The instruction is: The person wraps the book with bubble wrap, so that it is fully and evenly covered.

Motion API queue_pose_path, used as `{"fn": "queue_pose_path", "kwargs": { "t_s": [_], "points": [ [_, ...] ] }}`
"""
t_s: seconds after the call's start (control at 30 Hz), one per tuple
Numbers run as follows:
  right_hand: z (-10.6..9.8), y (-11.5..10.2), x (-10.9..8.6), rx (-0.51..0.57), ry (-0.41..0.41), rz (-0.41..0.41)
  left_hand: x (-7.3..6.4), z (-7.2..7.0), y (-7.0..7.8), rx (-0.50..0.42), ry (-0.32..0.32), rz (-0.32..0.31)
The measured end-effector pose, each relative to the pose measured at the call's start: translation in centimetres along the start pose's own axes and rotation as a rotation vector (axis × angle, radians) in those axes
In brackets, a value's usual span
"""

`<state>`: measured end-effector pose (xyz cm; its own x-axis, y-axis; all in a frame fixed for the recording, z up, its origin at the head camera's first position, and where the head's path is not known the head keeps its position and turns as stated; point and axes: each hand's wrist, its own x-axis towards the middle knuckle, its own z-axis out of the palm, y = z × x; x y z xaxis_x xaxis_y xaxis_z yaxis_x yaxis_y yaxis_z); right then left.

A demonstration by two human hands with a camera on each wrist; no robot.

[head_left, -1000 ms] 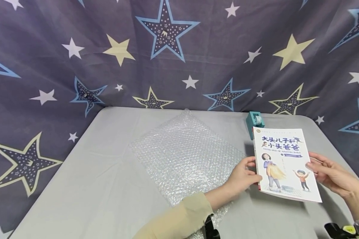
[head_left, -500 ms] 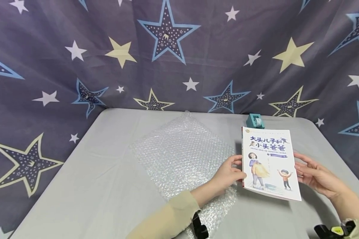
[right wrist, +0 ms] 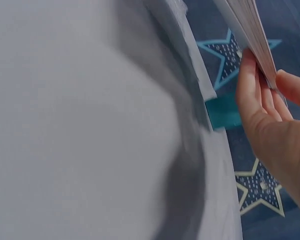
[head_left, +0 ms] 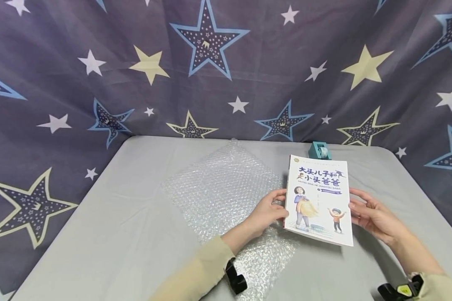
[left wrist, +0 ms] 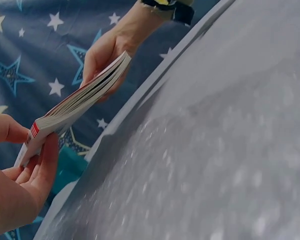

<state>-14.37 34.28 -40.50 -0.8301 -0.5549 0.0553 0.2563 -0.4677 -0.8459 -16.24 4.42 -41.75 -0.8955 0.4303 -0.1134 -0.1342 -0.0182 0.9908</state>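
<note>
The pages of the illustrated paperback book (head_left: 318, 200) may be fanned, or its right side dropped, if the pinch of the right hand (head_left: 376, 217) is slackened; the bubble wrap sheet (head_left: 214, 196) may be rucked if it is brushed by the left sleeve (head_left: 203, 265); the book is held cover up above the table (head_left: 116, 234), between the hands; its spine is clamped between thumb and fingers of the left hand (head_left: 265, 214) at left; its fore-edge is pinched by the right hand, thumb uppermost, at right.
</note>
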Motion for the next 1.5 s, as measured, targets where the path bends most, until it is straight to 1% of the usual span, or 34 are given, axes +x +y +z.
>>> {"fn": "queue_pose_path", "kwargs": {
  "t_s": [0.13, 0.33, 0.53, 0.77, 0.87, 1.07, 1.27, 1.4, 1.5],
  "points": [
    [0.6, 0.7, 0.8, -0.013, 0.005, -0.011, -0.4, -1.2, 0.0, 0.015, -0.004, -0.001],
    [1.4, 1.5, 1.9, -0.032, 0.037, -0.020, -0.7, -2.7, -0.1, 0.035, 0.005, -0.004],
    [2.1, 2.1, 2.8, -0.050, 0.068, -0.006, -1.2, -4.0, -0.5, 0.077, -0.005, -0.012],
    [2.8, 2.9, 4.0, -0.071, 0.082, -0.009, -1.6, -5.7, -0.7, 0.065, -0.009, -0.002],
    [3.1, 3.2, 4.7, -0.100, 0.102, -0.022, -1.8, -6.5, -0.6, 0.055, -0.015, 0.007],
    [4.0, 3.9, 5.8, -0.186, 0.174, -0.028, -2.1, -8.1, -0.2, 0.035, -0.039, 0.027],
    [5.0, 4.4, 7.0, -0.255, 0.222, 0.005, -2.5, -9.6, 0.0, 0.050, -0.033, 0.014],
    [5.4, 4.7, 7.7, -0.290, 0.226, 0.035, -2.8, -10.5, -0.1, 0.058, -0.025, 0.000],
    [5.6, 5.0, 8.1, -0.299, 0.199, 0.042, -3.0, -11.1, -0.2, 0.056, -0.021, -0.012]
  ]
}}
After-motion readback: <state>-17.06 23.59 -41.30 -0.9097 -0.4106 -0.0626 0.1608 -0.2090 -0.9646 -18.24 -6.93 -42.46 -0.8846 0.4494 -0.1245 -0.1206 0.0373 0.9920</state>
